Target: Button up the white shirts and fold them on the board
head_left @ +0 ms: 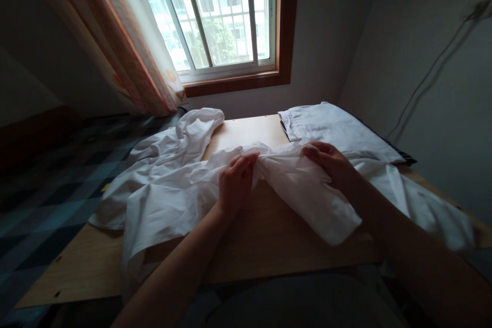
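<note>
A crumpled white garment (165, 184) lies spread over a wooden board (265, 236) in front of me. My left hand (235, 182) is closed, pinching a fold of the white cloth near the board's middle. My right hand (332, 164) is closed on the same bunched cloth a little to the right. Between the two hands the fabric is gathered into a ridge, and a loose flap hangs down toward me below the right hand.
A folded white cloth (334, 128) lies at the board's far right, on something dark. A window (215, 15) with a patterned curtain (130, 51) is behind. A checked bed cover (49, 184) is on the left, and a cable runs down the right wall (423, 87).
</note>
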The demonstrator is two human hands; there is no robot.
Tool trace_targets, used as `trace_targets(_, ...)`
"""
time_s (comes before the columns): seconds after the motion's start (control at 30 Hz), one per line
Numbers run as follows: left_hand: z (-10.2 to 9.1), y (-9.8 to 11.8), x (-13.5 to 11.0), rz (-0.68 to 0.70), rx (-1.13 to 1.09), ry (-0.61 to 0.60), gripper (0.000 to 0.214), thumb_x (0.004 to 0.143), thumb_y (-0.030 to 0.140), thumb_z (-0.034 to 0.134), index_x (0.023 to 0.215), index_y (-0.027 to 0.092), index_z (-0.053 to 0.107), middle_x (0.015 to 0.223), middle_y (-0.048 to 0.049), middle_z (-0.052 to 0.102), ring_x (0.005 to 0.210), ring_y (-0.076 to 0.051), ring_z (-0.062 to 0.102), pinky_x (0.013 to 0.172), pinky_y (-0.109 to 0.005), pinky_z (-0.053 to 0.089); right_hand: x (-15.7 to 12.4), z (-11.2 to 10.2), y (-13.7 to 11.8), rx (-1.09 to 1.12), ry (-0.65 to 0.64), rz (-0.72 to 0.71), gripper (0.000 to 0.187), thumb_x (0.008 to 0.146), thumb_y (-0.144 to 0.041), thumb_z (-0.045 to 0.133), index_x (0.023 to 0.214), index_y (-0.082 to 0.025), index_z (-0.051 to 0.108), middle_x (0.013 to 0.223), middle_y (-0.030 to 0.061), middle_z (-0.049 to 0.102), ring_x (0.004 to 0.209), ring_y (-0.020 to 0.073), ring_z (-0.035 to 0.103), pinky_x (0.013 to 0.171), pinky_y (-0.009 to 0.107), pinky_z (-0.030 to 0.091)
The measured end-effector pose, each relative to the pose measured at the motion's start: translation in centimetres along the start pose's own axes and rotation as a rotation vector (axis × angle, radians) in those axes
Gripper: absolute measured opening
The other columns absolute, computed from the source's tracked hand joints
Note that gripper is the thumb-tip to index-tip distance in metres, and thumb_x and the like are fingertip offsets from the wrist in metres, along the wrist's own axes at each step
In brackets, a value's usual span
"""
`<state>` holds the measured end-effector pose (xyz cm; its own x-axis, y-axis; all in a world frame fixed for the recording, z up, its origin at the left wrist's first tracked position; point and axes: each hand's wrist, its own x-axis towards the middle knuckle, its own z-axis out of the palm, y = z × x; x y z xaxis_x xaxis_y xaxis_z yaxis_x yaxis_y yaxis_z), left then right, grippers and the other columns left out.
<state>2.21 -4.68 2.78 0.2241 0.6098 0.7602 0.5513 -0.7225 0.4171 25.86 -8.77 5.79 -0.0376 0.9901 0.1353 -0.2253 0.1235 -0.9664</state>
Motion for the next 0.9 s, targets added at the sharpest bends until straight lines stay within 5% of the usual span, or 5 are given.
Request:
trace_targets(0.33,0.8,0.1,-0.4,-0.052,-0.05,-0.121,0.018,0.095,0.023,0.054,0.105,0.021,0.069,0.101,-0.0052,0.073,0.091,-0.018,0.068,0.084,-0.029,0.054,0.4,-1.4,0.9,-0.277,-0.504,0.135,0.033,0.068,-0.047,0.078,0.073,-0.015,0.073,0.059,-0.001,0.058,0.05,0.0084,0.044,0.044,0.02,0.029)
trace_targets(0.63,0.9,-1.2,0.0,-0.053,-0.03,-0.186,0.018,0.092,0.033,0.06,0.087,0.018,0.068,0.085,-0.005,0.071,0.08,-0.018,0.065,0.076,-0.029,0.051,0.4,0.0,1.2,-0.717,-0.281,-0.372,0.04,0.084,-0.045,0.064,0.057,-0.018,0.051,0.064,-0.0017,0.047,0.061,0.0112,0.044,0.058,0.025,0.038)
trace_targets(0.73,0.8,-1.0,0.0,-0.032,-0.116,-0.271,0.02,0.091,0.034,0.06,0.083,0.018,0.068,0.078,-0.0028,0.069,0.072,-0.015,0.061,0.07,-0.026,0.048,0.0,1.5,2.3,-0.917,-0.206,-0.57,0.016,0.081,-0.033,0.07,0.082,-0.019,0.063,0.09,0.0044,0.059,0.077,0.016,0.055,0.071,0.03,0.046)
trace_targets(0.83,0.8,-1.1,0.0,-0.038,-0.205,-0.348,0.024,0.089,0.037,0.061,0.077,0.017,0.066,0.07,0.0002,0.063,0.064,-0.012,0.053,0.062,-0.023,0.042,-0.2,2.6,3.6,-1.019,-0.208,-0.677,0.036,0.081,-0.019,0.066,0.117,-0.024,0.061,0.111,0.0086,0.061,0.095,0.0214,0.059,0.082,0.036,0.051)
trace_targets(0.9,0.9,-1.4,-0.1,-0.069,-0.259,-0.393,0.029,0.088,0.041,0.062,0.074,0.016,0.065,0.065,0.002,0.058,0.06,-0.01,0.048,0.057,-0.021,0.039,-0.1,2.9,4.2,-1.041,-0.224,-0.717,0.035,0.084,-0.015,0.062,0.118,-0.025,0.062,0.109,0.0086,0.063,0.098,0.0226,0.06,0.085,0.037,0.051)
